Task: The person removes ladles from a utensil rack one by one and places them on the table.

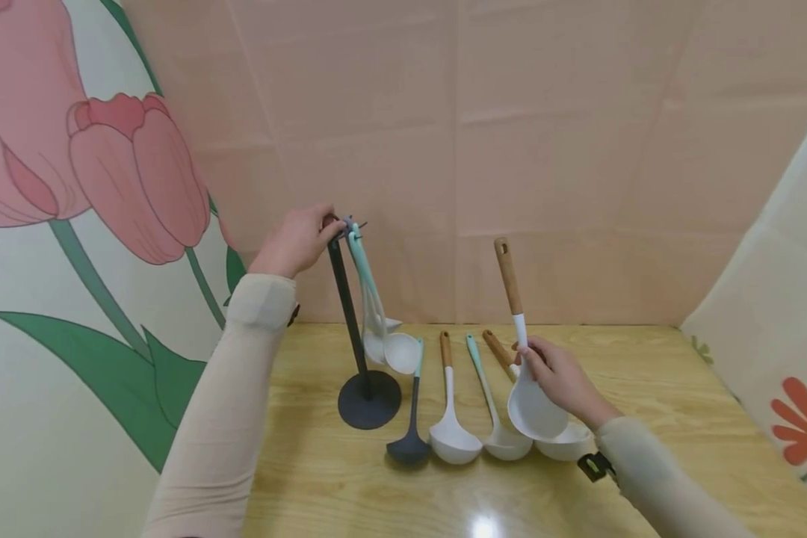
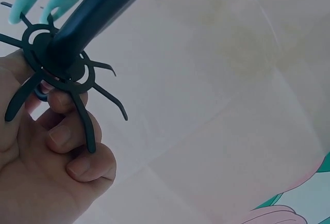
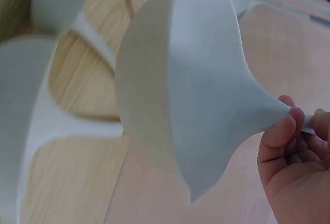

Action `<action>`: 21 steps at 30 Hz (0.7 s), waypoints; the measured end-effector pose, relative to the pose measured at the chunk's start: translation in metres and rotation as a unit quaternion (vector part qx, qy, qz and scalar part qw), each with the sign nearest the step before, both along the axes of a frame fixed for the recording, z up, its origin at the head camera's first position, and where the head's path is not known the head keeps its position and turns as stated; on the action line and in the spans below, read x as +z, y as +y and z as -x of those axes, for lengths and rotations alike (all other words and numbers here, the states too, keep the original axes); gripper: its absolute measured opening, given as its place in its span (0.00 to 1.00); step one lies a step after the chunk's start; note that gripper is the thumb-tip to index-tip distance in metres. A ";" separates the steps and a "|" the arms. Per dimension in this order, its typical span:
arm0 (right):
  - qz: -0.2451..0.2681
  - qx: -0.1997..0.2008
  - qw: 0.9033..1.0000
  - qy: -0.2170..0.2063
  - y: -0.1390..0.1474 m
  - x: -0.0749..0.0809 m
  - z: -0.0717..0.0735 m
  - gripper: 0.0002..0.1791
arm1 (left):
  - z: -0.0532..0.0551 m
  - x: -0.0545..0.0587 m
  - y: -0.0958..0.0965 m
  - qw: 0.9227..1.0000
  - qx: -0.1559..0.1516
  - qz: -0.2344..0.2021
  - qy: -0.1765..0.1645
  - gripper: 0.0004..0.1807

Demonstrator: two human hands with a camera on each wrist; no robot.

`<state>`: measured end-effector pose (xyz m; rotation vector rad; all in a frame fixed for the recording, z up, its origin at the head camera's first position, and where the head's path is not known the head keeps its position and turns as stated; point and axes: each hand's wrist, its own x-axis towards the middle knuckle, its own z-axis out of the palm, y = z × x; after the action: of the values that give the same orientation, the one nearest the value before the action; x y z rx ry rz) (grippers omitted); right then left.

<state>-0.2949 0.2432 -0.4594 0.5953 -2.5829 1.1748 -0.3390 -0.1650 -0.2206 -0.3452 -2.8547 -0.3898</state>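
- Our R hand (image 1: 557, 375) pinches the thin neck of 1 wood-handled ladle (image 1: 536, 409); it's up in the air over the table (image 1: 659, 426), bowl down, handle up, R of the black stand (image 1: 370, 415)
- Our L hand (image 1: 294, 240) curls round the top of the stand, by the hooks (image 2: 85, 123)
- We think the ladle is light & stiff, prob smooth, so a bit slippery; it doesn't look easy to break
- We'd grab it at the neck or the wood handle
- We count 1 stand, 2 hanging ladles (image 1: 401, 354) w/ mint handles, & 4 on the table: 1 dark gray ladle (image 1: 409, 450), 1 mint-handled ladle (image 1: 508, 444), 2 white ladles (image 1: 455, 442) w/ wood handles, 1 partly hid behind ours
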 end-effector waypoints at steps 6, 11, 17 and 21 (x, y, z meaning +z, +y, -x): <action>-0.026 -0.029 0.999 -0.004 0.029 0.002 0.005 0.17 | 0.001 -0.001 0.000 1.000 0.000 -0.005 -0.005 0.16; -0.049 -0.044 0.998 0.025 0.051 0.000 0.013 0.16 | 0.001 -0.001 -0.001 1.000 -0.001 -0.006 -0.004 0.16; -0.069 -0.058 0.996 0.030 0.075 -0.011 0.023 0.16 | 0.001 -0.001 0.000 1.000 -0.001 -0.003 -0.003 0.17; -0.079 -0.061 0.995 0.013 0.088 -0.016 0.029 0.18 | 0.002 -0.001 -0.001 1.000 0.000 -0.001 -0.003 0.17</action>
<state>-0.3235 0.3315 -0.4752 0.4716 -2.6663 0.9244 -0.3406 -0.1659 -0.2218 -0.3444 -2.8599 -0.3956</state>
